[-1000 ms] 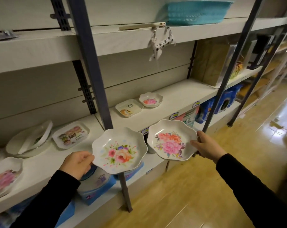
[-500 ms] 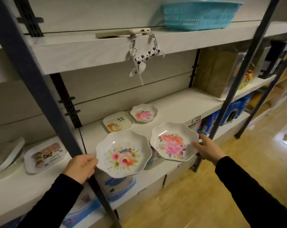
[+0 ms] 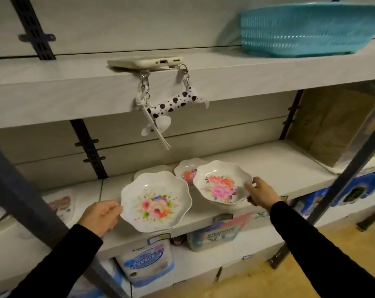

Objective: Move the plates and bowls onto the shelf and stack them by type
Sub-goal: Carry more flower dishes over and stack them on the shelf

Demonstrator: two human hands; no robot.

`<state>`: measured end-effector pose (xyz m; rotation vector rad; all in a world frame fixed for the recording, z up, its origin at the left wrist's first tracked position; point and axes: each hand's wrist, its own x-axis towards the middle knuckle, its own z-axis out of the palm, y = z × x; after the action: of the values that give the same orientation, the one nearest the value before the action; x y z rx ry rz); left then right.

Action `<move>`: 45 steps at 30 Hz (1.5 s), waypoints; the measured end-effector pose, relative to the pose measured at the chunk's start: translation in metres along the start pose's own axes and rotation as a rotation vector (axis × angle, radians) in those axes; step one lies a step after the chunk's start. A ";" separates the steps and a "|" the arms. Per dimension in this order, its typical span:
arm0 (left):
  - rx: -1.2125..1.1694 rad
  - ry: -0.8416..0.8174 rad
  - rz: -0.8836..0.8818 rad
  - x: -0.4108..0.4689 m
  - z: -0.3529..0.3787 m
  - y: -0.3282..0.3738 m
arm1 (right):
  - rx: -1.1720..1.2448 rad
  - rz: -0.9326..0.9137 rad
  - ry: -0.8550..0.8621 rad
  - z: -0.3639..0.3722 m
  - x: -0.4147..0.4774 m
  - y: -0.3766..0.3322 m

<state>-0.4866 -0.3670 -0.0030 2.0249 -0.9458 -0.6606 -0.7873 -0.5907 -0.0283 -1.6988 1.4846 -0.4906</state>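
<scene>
The left hand is clamped on the rim of a scalloped floral plate, held tilted over the front of the middle shelf. The right hand grips a second floral plate above the same shelf. Behind them, two small dishes lie on the shelf.

Two hands are showing: the left hand at lower left, the right hand right of centre. Four scalloped dishes are sitting mid-frame: a plate, a bowl, a small bowl and a dish rim behind. One basket and one phone are lying up top.
</scene>
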 end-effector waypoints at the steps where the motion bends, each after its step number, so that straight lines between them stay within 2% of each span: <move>1: -0.024 0.029 -0.017 0.005 0.004 0.002 | -0.019 -0.024 -0.021 -0.002 0.014 -0.003; 7: -0.004 0.194 -0.064 0.014 0.036 0.030 | -0.125 -0.130 -0.166 -0.003 0.083 -0.016; 15: 0.099 0.363 -0.164 0.011 0.053 0.042 | -0.021 -0.065 -0.307 0.033 0.131 -0.028; 20: 0.161 0.376 -0.191 0.011 0.051 0.044 | -0.058 -0.029 -0.307 0.061 0.145 -0.025; 29: 0.100 0.402 -0.212 0.023 0.059 0.039 | -0.156 0.021 -0.345 0.083 0.147 -0.020; 33: 0.083 0.403 -0.218 0.031 0.063 0.039 | -0.195 -0.002 -0.320 0.083 0.147 -0.024; 37: 0.085 0.380 -0.213 0.041 0.068 0.037 | -0.273 -0.047 -0.405 0.077 0.142 -0.020; 45: 0.135 0.288 -0.172 0.086 0.094 0.049 | -0.157 -0.026 -0.416 0.042 0.150 0.006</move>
<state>-0.5221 -0.4974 -0.0253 2.2650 -0.6668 -0.3867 -0.7246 -0.7199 -0.0903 -1.8095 1.2225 -0.0250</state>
